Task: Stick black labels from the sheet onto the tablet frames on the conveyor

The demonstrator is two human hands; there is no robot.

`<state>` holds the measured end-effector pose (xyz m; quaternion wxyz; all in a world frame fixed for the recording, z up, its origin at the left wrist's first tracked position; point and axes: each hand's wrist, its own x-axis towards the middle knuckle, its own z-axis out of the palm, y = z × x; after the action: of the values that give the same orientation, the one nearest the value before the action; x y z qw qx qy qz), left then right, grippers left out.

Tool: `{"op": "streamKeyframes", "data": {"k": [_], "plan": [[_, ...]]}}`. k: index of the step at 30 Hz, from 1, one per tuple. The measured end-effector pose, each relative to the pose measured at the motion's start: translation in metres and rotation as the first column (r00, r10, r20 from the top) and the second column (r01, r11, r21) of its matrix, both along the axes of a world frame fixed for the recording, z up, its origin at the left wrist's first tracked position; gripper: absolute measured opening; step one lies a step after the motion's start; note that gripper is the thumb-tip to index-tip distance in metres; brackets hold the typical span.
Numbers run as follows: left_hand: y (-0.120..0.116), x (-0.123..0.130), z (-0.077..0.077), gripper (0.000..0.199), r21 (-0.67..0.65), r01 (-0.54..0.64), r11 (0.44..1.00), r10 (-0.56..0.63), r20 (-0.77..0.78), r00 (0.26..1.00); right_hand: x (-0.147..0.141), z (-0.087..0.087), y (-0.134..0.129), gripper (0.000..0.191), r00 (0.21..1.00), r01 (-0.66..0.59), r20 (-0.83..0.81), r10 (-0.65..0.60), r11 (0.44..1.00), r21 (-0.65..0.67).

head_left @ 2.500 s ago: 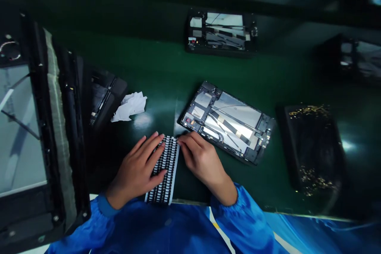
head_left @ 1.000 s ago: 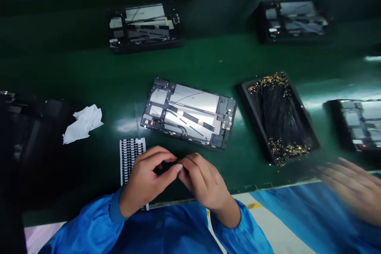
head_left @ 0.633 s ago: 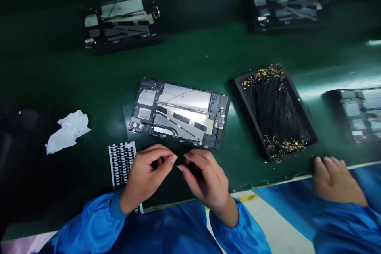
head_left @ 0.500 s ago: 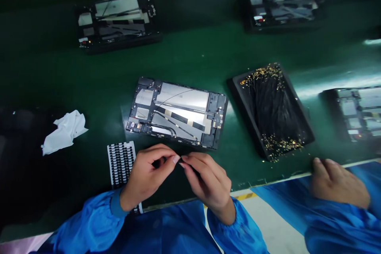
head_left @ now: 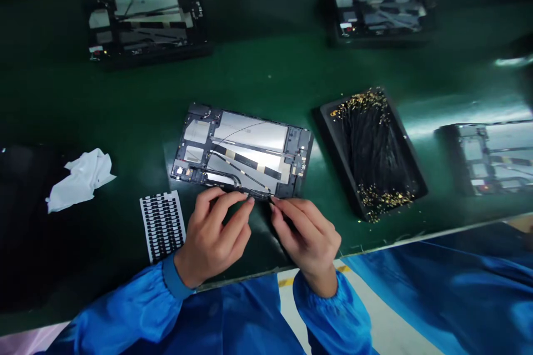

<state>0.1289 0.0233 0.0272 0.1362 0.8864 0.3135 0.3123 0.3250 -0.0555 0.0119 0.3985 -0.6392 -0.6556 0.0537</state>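
Observation:
An opened tablet (head_left: 254, 136) lies slightly tilted on the green bench, its silver plates, black cables and ribbon strips exposed. My left hand (head_left: 219, 236) is at its near edge, fingers apart and fingertips by the frame. To the right, my right hand (head_left: 310, 236) pinches a small black piece (head_left: 271, 200) between thumb and forefinger at the same near edge; the fingers hide most of it. Beside my left wrist lies a white sheet (head_left: 162, 224) with rows of black stickers, partly covered by my sleeve.
A black tray (head_left: 333, 163) of thin black cables with gold ends stands right of the tablet. More opened tablets (head_left: 145, 28) sit at the back and far right. A crumpled white cloth (head_left: 81, 180) lies left. A co-worker's blue sleeve (head_left: 458, 266) is at the right.
My hands have moved apart and forward from their pinch together to the tablet's near edge. My left fingers have spread. The co-worker's hand has mostly left view; the whole scene has shifted slightly left.

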Motion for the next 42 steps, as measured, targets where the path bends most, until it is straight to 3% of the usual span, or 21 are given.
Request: {"op": "streamKeyframes", "data": {"k": [6, 19, 42], "plan": [[0.0, 0.001, -0.002, 0.03, 0.045, -0.025, 0.999, 0.029, -0.092, 0.995, 0.002, -0.001, 0.0, 0.036, 0.998, -0.036, 0.043, 0.036, 0.999, -0.004], [-0.002, 0.003, -0.006, 0.037, -0.002, -0.016, 1.0, 0.016, -0.106, 0.994, 0.002, -0.002, -0.002, 0.048, 0.999, -0.011, 0.035, 0.012, 1.0, -0.017], [-0.002, 0.011, -0.006, 0.039, -0.035, -0.02, 0.999, 0.016, -0.111, 0.994, 0.012, -0.006, -0.002, 0.034, 1.0, -0.011, -0.014, 0.011, 1.0, -0.017]]}}
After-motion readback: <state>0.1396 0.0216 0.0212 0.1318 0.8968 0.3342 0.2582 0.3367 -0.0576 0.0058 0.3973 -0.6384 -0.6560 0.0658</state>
